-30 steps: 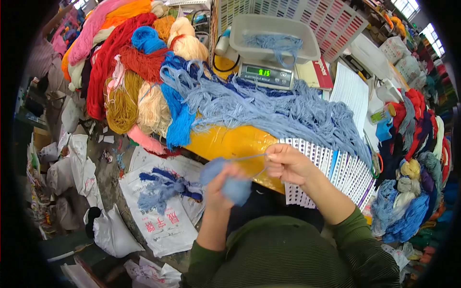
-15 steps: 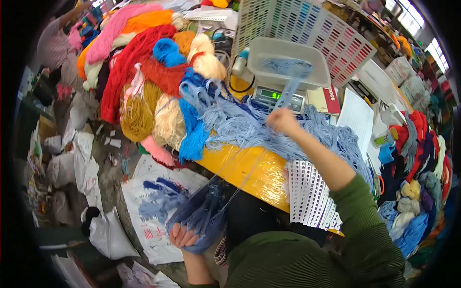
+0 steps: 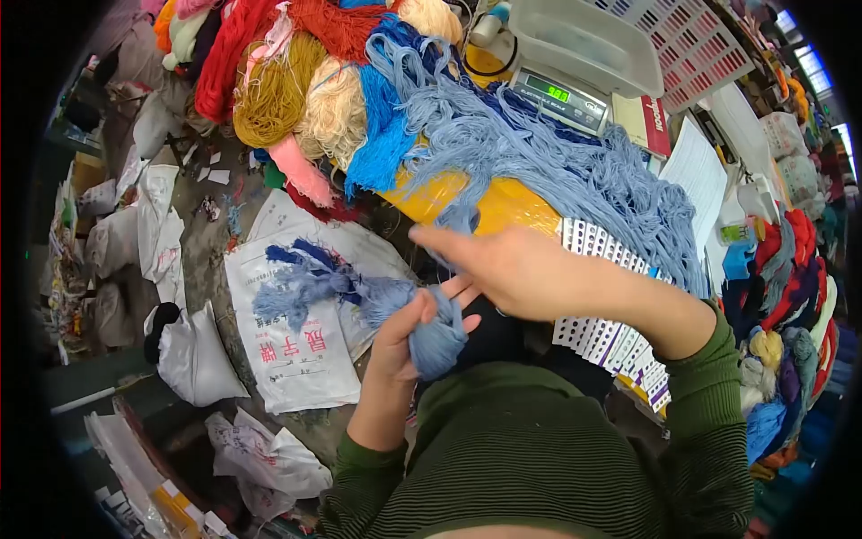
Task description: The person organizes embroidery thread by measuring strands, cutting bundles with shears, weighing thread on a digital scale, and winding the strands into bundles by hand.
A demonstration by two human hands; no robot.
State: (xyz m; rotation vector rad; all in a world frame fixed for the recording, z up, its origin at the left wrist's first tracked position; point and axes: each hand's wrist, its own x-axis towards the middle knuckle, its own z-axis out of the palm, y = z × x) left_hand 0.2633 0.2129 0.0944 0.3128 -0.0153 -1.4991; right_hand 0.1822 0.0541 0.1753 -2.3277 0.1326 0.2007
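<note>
My left hand [image 3: 400, 337] is wrapped around a bundled blue skein of yarn [image 3: 438, 341], low in front of my body. Loose light and dark blue ends [image 3: 301, 287] trail left from that bundle. Just above and to the right, my right hand [image 3: 521, 274] is turned back-up, one digit stretched left and the rest mostly hidden. A strand of blue yarn runs from the table down behind it and seems held there. Along the table edge lies a heap of light blue yarn [image 3: 530, 153].
An electronic scale [image 3: 561, 99] with a lit green display stands behind the yarn, a translucent bin [image 3: 584, 54] over it. Punched white cards [image 3: 597, 314] lie at the table's front edge. Coloured skeins [image 3: 278, 94] pile up left; a printed white sack [image 3: 305, 359] lies on the floor.
My right hand has come down from near the bin to beside my left hand. The yarn has left the bin. My left hand has risen rightward with the bundle, and the view has tilted down.
</note>
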